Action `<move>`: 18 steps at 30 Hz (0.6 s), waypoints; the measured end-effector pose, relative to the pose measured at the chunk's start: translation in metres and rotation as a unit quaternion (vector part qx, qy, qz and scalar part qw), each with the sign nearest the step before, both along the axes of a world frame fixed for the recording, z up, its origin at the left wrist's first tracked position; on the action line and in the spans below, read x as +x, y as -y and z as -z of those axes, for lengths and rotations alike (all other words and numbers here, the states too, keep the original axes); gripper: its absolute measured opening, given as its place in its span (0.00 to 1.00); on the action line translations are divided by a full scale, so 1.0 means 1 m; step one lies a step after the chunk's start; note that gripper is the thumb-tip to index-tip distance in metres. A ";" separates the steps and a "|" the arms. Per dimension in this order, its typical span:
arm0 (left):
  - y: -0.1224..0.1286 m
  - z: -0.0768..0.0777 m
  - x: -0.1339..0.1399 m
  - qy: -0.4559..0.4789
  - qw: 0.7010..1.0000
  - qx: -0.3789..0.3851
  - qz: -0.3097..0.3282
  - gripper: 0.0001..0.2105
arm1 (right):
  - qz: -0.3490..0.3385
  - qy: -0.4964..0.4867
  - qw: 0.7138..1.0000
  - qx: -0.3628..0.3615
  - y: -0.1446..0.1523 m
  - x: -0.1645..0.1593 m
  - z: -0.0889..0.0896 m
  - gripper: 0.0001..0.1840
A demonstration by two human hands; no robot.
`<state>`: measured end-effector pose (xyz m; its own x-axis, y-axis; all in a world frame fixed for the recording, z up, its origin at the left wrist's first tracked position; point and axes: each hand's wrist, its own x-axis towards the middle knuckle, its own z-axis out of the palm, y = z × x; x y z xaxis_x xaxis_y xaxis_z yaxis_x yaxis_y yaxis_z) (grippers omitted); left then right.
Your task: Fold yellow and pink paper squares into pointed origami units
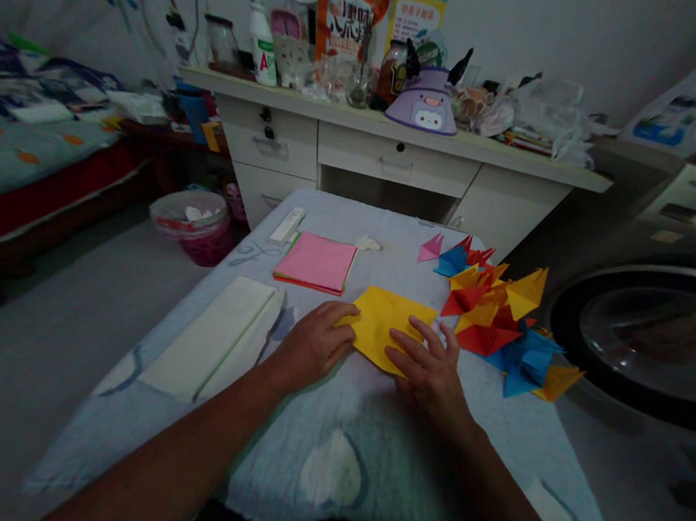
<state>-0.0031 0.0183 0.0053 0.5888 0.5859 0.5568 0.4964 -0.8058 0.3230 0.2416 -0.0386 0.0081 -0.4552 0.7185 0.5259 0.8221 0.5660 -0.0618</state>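
Note:
A sheet of yellow origami paper (379, 318) lies in the middle of the cloth-covered table, its left corner looking bent. My left hand (318, 340) pinches that left corner between thumb and fingers. Over the right side of the sheet, my right hand (433, 369) lays its fingers on top, with the thumb at the near edge, partly hidden. Beyond my left hand sits a stack of square paper (316, 261), pink on top. To the right is a pile of folded paper cranes (483, 329) in red, yellow, blue and pink.
A pale folded sheet (209, 337) lies left on the table (275, 477), and a small white box (288, 225) at its far left. Behind stands a cluttered white desk (396, 162). A pink bin (198, 232) is on the floor; a washing machine (652, 326) stands right.

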 end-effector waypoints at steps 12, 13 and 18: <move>-0.007 0.004 -0.001 -0.116 0.989 -0.090 0.003 0.07 | -0.036 -0.043 0.990 -0.131 0.002 -0.003 -0.001 0.16; -0.008 0.005 -0.001 -0.115 0.989 -0.091 0.004 0.07 | -0.034 -0.053 0.989 -0.134 0.002 -0.002 -0.001 0.14; -0.009 0.003 -0.002 -0.110 0.986 -0.123 -0.006 0.06 | 0.023 -0.075 0.979 -0.188 -0.001 0.002 0.001 0.10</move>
<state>-0.0048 0.0276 0.0024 0.6710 0.6955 0.2571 0.5856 -0.7097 0.3916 0.2434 -0.0373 0.0067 -0.3562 0.8915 0.2797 0.8113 0.4436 -0.3809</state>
